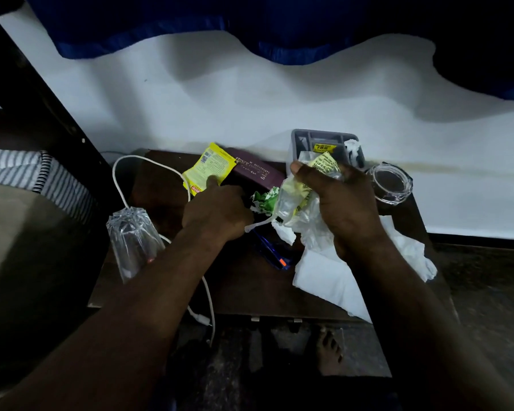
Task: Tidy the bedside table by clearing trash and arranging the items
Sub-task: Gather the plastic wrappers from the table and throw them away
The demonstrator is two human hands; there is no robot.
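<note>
My right hand [343, 200] grips a bunch of crumpled clear and yellow plastic wrappers [298, 203] above the dark bedside table [250, 289]. My left hand [220, 209] reaches onto the table, one finger touching a yellow sachet [207, 166] that leans on a maroon box [255, 172]. Whether the other fingers hold anything is hidden. A green crumpled wrapper [264, 200] lies between my hands. White tissue [327, 280] spreads under my right forearm, with a blue packet [275, 256] beside it.
An upturned clear glass [132, 241] stands at the table's left edge, with a white cable [125, 185] looping around it. A grey tray [318, 142] with scraps sits at the back, a clear jar [390, 182] to its right. Striped bedding lies left; my bare foot [328, 351] is below.
</note>
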